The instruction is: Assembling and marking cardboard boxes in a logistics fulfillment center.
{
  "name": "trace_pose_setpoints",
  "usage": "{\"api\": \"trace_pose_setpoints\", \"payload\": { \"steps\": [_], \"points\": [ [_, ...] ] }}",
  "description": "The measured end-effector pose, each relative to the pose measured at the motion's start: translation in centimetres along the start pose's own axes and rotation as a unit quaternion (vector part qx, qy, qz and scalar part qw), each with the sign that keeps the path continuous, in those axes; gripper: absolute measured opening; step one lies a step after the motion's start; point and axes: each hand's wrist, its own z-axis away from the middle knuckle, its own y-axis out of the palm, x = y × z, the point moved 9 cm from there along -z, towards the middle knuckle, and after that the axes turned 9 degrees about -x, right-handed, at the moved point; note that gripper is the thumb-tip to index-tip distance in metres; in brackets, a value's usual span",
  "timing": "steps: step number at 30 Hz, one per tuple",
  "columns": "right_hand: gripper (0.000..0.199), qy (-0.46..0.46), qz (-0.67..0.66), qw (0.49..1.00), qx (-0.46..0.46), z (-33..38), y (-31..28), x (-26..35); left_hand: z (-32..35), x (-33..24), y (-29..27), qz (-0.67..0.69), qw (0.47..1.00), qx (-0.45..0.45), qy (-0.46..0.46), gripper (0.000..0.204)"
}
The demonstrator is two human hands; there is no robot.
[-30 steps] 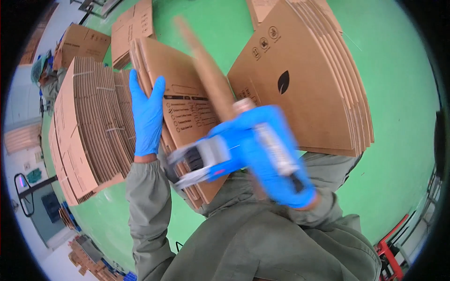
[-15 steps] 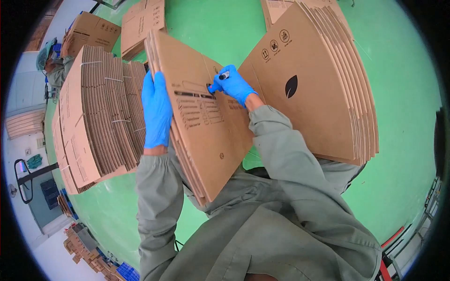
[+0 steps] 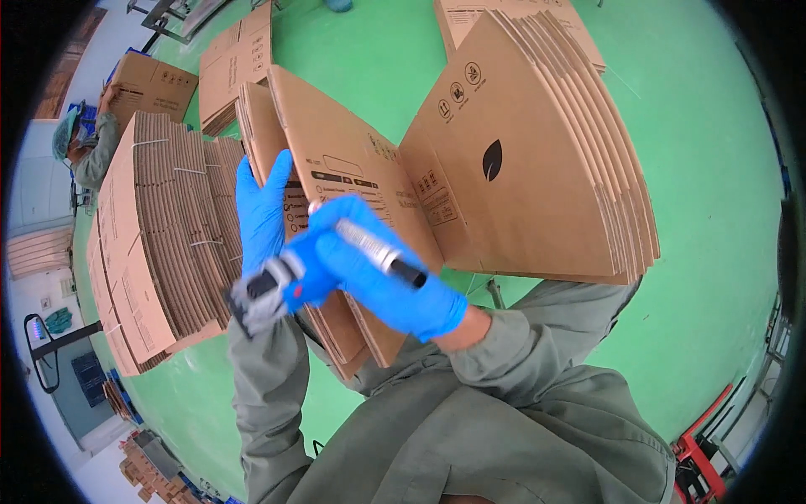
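My right hand (image 3: pixel 390 281), in a blue glove and partly blurred, is closed around a marker pen (image 3: pixel 369 245) with a white barrel and black end. It also grips a small hand tool (image 3: pixel 264 290) with a grey-black head and a red spot; its exact kind is unclear. My left hand (image 3: pixel 262 210), gloved in blue, grips the left edges of some flat-folded cardboard cartons (image 3: pixel 270 126). The front carton (image 3: pixel 332 134), printed with a checklist, stands tilted apart from those behind it. My right hand hovers before these cartons and hides their lower print.
A fanned row of flat cartons (image 3: pixel 537 160) with a leaf print leans at the right. Strapped carton bundles (image 3: pixel 180 218) stand left. Another person (image 3: pixel 96 147) handles a carton (image 3: pixel 151 84) at the far left. Red equipment (image 3: pixel 703 454) lies at the lower right on the green floor (image 3: pixel 705 210).
My right hand has come off the front carton's print, moving down and left toward me with the pen and tool. The front carton has separated from those behind it.
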Motion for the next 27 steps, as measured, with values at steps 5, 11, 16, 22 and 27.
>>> {"api": "trace_pose_setpoints", "payload": {
  "steps": [5,11,16,22,27],
  "points": [
    [0.02,-0.003,0.054,0.995,-0.085,0.4,-5.6,7.0,0.7,-0.2,1.1,0.076,0.996,0.034,-0.045,0.053],
    [0.029,0.065,0.144,0.97,-0.184,-3.2,-13.2,3.4,0.4,0.9,-0.2,0.045,0.997,0.022,-0.054,0.063],
    [0.039,0.176,0.27,0.945,-0.056,-11.0,-14.6,-14.6,0.5,0.7,0.2,0.035,0.998,0.04,-0.04,0.059],
    [0.035,0.208,0.236,0.949,0.009,-13.3,-11.5,-20.0,0.5,2.7,-2.8,0.047,0.997,-0.018,-0.066,0.058],
    [0.031,0.182,0.144,0.954,-0.189,-10.4,-14.9,-9.8,0.6,3.2,-1.9,0.031,0.99,-0.033,-0.134,0.057]
  ]
}}
